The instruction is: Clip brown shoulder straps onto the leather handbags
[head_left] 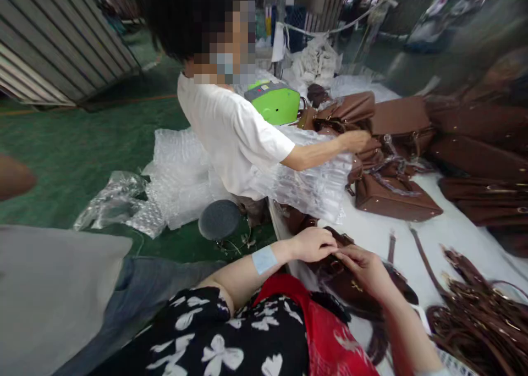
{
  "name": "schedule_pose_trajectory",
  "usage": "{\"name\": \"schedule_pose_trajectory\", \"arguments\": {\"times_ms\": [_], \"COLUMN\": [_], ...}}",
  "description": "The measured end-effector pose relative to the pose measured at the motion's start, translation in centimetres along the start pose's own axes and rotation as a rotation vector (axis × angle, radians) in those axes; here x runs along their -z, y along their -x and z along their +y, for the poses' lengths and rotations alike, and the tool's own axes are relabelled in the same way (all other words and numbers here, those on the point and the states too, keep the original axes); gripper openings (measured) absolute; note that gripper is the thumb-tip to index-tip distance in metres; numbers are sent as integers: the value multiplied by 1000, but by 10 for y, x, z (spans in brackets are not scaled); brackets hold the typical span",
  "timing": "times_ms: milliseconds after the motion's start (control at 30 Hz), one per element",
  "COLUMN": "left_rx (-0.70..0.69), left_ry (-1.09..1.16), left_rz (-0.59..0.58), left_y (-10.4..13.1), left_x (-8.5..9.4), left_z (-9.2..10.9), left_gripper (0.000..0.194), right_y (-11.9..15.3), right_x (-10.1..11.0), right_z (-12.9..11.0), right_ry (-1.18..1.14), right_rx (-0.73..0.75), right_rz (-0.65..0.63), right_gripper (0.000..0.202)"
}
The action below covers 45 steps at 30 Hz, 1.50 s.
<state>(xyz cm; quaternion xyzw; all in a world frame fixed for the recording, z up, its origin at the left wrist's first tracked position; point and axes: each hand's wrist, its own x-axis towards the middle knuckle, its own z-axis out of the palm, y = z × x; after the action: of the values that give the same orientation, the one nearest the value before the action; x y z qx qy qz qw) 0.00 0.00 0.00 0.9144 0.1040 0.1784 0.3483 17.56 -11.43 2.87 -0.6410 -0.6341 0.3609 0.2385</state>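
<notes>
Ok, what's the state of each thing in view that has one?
left hand: fingers curled, hold unclear
right hand: fingertips together, hold unclear
near bag: under the hands, closure unclear
middle bag: handles in clear wrap
straps: heaped
stool: upright
plastic film: rumpled
green machine: on or off unclear

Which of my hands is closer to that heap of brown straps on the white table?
Right. Your right hand is above the brown bag, on the side toward the strap heap; your left hand is farther away, beyond the right.
</notes>
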Motion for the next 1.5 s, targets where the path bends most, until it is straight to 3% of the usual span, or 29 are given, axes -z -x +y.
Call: {"name": "schedule_pose_trajectory", "arguments": {"times_ms": [400, 633, 700, 767, 867, 933, 1033, 1167, 1267, 1400, 1500], "left_rx": [27, 57, 107, 153, 268, 396, 536, 547, 421, 229, 185], "left_ry": [-66, -35, 10, 66, 113, 116, 122, 53, -114, -233, -279], "left_rz": [-13, -22, 2, 58, 227, 368, 498, 539, 479, 241, 116], "left_y": [-5, -5, -7, -8, -6, 0, 17, 39, 44, 35, 24], "left_x": [-2, -16, -20, -21, -22, -26, -42, -70, -86, -101, -111], "left_z": [13, 16, 17, 18, 18, 17, 15, 25, 44, 64, 65], "left_gripper": [19, 20, 23, 23, 20, 18, 18, 29, 52, 79, 86], "right_y": [2, 6, 9, 15, 36, 59, 97, 139, 155, 161, 161], "right_x": [4, 1, -3, -7, -12, -16, -24, -33, -35, -37, -45], "right_z": [-5, 0, 3, 7, 16, 24, 41, 69, 88, 102, 104], "right_ry": [91, 136, 117, 91, 91, 121, 193, 418, 540, 539, 554], "right_rx": [6, 18, 0, -26, -82, -135, -174, -205, -182, -75, -60], "right_rz": [-80, -74, -10, 150, 434, 530, 585, 798, 874, 714, 648], "right_gripper": [36, 35, 34, 30, 37, 38, 33, 33, 39, 39, 44]}}
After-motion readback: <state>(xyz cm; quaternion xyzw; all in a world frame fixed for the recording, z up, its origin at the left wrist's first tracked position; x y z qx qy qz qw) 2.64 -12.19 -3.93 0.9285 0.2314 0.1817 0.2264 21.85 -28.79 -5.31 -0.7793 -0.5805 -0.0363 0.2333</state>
